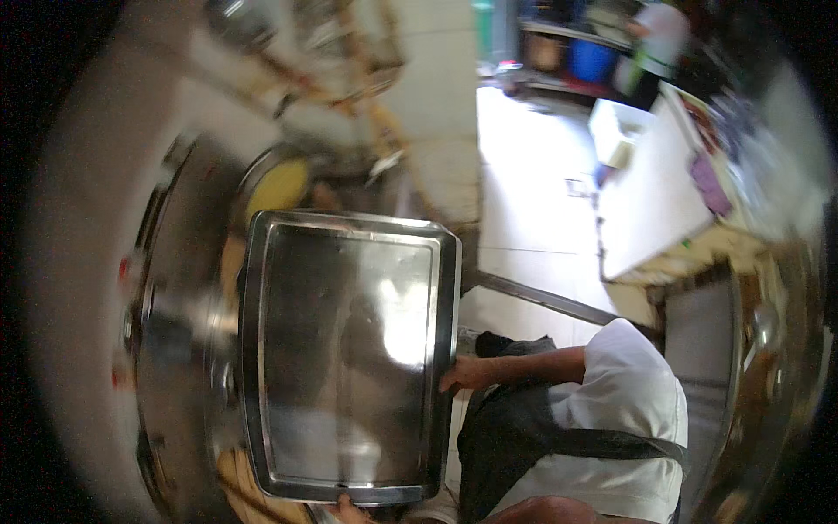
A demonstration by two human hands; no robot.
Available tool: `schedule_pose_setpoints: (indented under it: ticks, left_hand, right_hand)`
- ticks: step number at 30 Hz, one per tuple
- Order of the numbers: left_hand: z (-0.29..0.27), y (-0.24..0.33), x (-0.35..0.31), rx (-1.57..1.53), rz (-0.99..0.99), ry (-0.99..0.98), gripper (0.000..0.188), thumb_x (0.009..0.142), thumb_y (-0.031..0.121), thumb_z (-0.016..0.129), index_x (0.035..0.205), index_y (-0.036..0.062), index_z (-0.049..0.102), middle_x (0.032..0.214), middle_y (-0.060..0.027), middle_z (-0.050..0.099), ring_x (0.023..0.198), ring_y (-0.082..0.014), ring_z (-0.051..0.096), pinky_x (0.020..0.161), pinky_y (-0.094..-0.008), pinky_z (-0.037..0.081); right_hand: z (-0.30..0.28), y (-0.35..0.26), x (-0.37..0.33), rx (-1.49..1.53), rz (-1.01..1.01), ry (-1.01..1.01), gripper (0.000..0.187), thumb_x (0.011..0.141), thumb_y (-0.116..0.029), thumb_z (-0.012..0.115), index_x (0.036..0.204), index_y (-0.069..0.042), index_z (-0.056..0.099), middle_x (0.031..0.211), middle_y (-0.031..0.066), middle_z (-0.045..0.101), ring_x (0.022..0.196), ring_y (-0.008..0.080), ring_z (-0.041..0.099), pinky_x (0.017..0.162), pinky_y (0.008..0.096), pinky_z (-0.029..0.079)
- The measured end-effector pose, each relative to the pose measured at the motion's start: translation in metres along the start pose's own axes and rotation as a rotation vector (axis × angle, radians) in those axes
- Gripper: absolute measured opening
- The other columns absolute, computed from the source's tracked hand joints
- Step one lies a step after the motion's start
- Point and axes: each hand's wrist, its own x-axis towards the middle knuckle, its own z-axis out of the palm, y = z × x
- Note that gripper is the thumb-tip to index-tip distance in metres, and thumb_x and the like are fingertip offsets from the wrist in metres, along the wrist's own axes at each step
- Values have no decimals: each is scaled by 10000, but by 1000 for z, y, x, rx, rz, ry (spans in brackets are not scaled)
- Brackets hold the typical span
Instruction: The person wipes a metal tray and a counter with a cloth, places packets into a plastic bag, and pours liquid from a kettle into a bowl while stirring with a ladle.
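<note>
A large rectangular stainless-steel tray [349,349] with a raised rim fills the middle of the view, tilted so its shiny inner face shows. My right hand [471,374] grips its right edge, the arm coming out of a white sleeve. At the lower edge of the picture, only part of my left hand [349,512] shows, its thumb over the tray's near rim. The other fingers are hidden below the metal. No items lie in the tray; it only carries reflections.
Behind the tray sits a round pan with yellow contents [281,187], beside a blurred metal worktop [188,262]. At right stand a white-topped table [650,205], a white box [618,131] and a purple cloth [710,183]. A blue bucket [592,61] and another person [665,39] appear farther back.
</note>
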Motion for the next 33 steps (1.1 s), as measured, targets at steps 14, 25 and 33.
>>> schedule_pose_setpoints:
  ticks: [14, 25, 33]
  left_hand:
    - [460, 124, -239, 70, 521, -1368, 572, 918, 373, 494, 1351, 22, 366, 1277, -118, 474, 1106, -243, 486, 961, -335, 356]
    - [683, -23, -784, -42, 1631, -1996, 239, 742, 103, 669, 973, 62, 624, 937, -100, 597, 816, -217, 574, 717, -325, 475]
    - [726, -74, -887, -32, 2202, -1936, 233, 756, 197, 675, 928, 63, 594, 865, -112, 575, 910, -292, 530, 871, -454, 343]
  right_hand:
    - [-24, -143, -353, 1284, 594, 1928, 167, 723, -73, 671, 842, -18, 567, 685, 49, 564, 506, 116, 498, 397, 240, 338]
    - [50, -170, -509, 517, -82, 3084, 620, 651, 119, 583, 1234, -48, 457, 1171, 70, 514, 1092, 239, 488, 948, 379, 384]
    - [24, -146, -491, 83, -107, 3408, 566, 673, 50, 607, 1216, -12, 462, 1183, 81, 507, 1118, 236, 468, 980, 386, 346]
